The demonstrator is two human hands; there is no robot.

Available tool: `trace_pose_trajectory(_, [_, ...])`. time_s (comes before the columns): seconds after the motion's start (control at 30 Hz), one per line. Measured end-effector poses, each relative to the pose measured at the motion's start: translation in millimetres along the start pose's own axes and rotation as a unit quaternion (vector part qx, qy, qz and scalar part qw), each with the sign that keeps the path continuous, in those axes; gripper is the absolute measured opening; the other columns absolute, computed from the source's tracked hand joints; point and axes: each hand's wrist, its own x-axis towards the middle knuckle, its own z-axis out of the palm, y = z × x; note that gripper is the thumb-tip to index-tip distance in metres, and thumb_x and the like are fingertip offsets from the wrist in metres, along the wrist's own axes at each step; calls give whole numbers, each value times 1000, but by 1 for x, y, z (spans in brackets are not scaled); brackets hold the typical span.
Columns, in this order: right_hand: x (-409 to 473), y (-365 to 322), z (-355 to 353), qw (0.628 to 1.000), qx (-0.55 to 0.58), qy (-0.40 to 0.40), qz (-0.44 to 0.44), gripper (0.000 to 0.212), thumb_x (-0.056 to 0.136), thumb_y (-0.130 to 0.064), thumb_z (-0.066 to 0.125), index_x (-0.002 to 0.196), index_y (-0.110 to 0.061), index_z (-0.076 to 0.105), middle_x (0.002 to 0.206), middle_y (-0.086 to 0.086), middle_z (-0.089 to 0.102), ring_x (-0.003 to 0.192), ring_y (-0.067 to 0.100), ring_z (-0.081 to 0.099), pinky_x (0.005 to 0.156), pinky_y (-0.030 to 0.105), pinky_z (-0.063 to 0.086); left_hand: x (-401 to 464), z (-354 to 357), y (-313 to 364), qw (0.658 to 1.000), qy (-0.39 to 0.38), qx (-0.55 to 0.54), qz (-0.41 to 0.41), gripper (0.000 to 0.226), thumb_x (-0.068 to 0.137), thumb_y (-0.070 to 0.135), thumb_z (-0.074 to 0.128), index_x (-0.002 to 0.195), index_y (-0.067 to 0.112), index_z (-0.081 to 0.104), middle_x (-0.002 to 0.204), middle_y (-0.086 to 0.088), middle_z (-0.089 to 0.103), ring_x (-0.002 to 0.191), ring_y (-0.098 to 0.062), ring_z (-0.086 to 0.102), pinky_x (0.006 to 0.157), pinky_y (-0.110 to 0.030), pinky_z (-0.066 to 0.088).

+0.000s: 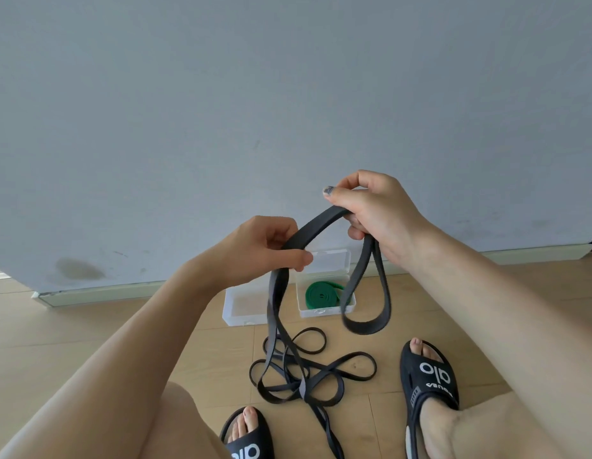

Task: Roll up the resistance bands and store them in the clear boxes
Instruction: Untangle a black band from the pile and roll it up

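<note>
A person stood over a wooden floor (pixel 89 342) by a grey wall (pixel 222 94), sorting a black band (pixel 316 223) held between both hands. To the left of the band's raised arc, the left hand (pixel 261 246) had its fingers (pixel 298 258) pressed together in a pinch on the flat strap; to the right, the right hand (pixel 374 213) had its fingers curled shut around the other end of the arc. A short loop hung from the right hand, while from the left a long run dropped to a tangle (pixel 304 369) of black loops on the floor, between two black slides (pixel 427 385). How many bands made up that tangle could not be told.

Behind the arc, against the wall's base, sat two clear boxes: an empty one (pixel 238 306) on the left and, to its right, an open one (pixel 324 289) holding a coiled green band (pixel 321 294).

The risk looked plain: the crossed loops below could snag or knot if the strap were pulled up and wound before being straightened, and a twist carried into the roll would leave it lopsided, too bulky for the box. A loose coil could also spring open once released.

The black band appeared matte, flat and narrow, limp under its own weight, with rolling not yet begun.
</note>
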Motion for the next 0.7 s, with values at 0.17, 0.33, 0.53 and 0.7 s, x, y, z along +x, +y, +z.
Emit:
trace_pose_trajectory(0.17, [2, 2, -3, 1000, 4, 16, 4, 20, 94, -18, 73, 80, -14, 59, 44, -18, 43, 41, 3, 41, 47, 26, 36, -2, 1, 0, 1000, 8, 5, -7, 38, 91, 30, 76, 92, -5, 60, 88, -9, 77, 79, -19, 69, 73, -28, 46])
trace_pose_trajectory(0.33, [3, 2, -8, 1000, -1, 16, 7, 20, 95, -18, 72, 81, -13, 58, 42, -19, 43, 40, 3, 42, 49, 26, 38, -3, -4, 1, 1000, 10, -1, 8, 23, 88, 18, 80, 93, 8, 59, 89, -14, 77, 94, -31, 75, 100, -56, 52])
trace_pose_trajectory(0.53, [8, 8, -13, 999, -5, 31, 16, 16, 93, -18, 73, 84, -12, 61, 48, -12, 45, 44, 8, 43, 51, 29, 41, -3, -2, -4, 999, -23, 30, 23, 29, 86, 20, 82, 100, 20, 57, 78, -3, 66, 78, -21, 62, 90, -48, 53])
trace_pose_trajectory(0.7, [11, 13, -22, 995, -92, 23, 16, 18, 95, -25, 70, 85, -11, 62, 52, -7, 54, 48, 11, 48, 56, 29, 48, 0, 1, -7, 997, 11, 72, 28, 13, 89, 19, 75, 98, 25, 67, 88, -1, 74, 89, -21, 71, 95, -49, 55])
